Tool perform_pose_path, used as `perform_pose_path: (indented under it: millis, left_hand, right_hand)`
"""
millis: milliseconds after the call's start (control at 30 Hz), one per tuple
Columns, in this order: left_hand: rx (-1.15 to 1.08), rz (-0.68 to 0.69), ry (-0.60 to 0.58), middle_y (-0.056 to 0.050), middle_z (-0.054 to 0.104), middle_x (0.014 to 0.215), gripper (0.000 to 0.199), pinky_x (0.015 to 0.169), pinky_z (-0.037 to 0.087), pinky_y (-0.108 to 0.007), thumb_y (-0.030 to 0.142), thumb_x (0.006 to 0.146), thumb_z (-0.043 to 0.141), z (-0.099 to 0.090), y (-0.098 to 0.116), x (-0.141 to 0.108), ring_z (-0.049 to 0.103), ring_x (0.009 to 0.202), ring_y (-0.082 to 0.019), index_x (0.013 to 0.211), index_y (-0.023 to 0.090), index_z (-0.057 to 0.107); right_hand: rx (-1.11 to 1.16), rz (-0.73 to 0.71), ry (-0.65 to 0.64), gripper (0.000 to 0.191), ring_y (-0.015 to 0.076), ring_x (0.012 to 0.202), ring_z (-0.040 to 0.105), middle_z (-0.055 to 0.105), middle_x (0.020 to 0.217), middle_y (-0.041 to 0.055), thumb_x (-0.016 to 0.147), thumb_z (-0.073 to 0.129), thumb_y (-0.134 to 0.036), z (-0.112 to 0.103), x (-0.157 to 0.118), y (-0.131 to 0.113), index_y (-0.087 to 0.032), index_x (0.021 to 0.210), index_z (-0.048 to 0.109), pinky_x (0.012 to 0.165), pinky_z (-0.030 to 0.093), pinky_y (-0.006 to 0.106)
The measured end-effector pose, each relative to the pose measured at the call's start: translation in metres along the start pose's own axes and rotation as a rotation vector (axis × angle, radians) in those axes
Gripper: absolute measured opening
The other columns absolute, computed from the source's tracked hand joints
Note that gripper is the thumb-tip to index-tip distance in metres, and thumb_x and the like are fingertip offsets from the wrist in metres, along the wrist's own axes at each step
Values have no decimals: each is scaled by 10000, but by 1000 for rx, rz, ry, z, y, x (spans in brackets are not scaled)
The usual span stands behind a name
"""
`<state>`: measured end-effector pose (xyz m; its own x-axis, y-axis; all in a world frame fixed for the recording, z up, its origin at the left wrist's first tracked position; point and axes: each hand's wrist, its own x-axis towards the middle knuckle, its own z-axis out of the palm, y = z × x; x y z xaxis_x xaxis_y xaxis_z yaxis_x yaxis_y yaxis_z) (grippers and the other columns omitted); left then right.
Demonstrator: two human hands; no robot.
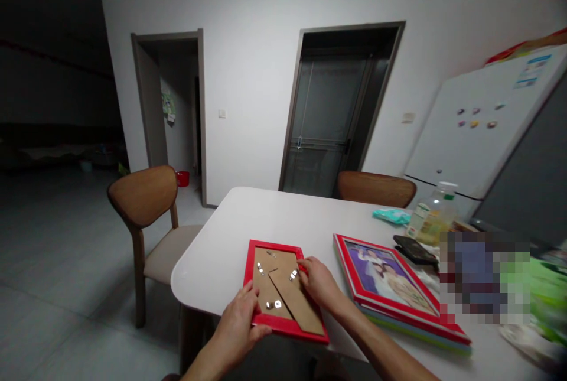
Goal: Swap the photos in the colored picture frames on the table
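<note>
A red picture frame [283, 323] lies back side up at the near edge of the white table [208, 251]. Its brown backing board [261, 289] carries small metal clips and a brown stand flap [296, 301]. My left hand [241, 313] grips the frame's lower left corner, thumb along the bottom edge and fingers on the left side. My right hand [319, 282] is at the right side, its fingers bent together at the red edge beside a metal clip [293, 275]. Whether those fingertips hold the clip or just the frame is unclear.
Stacked frames [398, 286] with a photo on top lie to the right. Beyond them are a black object [415, 249], a teal packet [392, 215] and a bottle of yellow liquid [433, 215]. Wooden chairs stand left [144, 195] and behind [376, 188].
</note>
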<state>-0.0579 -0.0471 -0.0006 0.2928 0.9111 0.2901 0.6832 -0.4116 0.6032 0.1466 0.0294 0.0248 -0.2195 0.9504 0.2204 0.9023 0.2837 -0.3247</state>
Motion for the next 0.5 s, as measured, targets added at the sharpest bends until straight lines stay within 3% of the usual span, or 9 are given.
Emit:
perform_pose_path:
  millis: [167,333,500]
  left_hand:
    - [3,-30,-1,-136,472,1217,323,966,307,-383,212,615,667,4,2,0,335,1186,-250,917,150,571]
    - [-4,-41,12,-158,430,1248,338,971,293,-412,192,598,669,7,1,0,337,1183,-261,916,145,564]
    - [-106,-69,40,-165,375,1285,554,979,264,-447,153,567,652,9,4,-1,328,1187,-272,1096,140,487]
  right_hand:
    - [-23,-32,-48,281,186,795,507,597,820,74,687,469,-380,2,-26,-13,-176,815,614,671,346,246]
    - [39,-22,-42,456,205,876,500,569,955,95,585,538,-270,11,-30,-22,-168,1029,543,740,358,265]
    - [171,22,-11,499,186,869,523,564,967,103,562,515,-204,1,-25,-22,-132,1055,527,775,373,250]
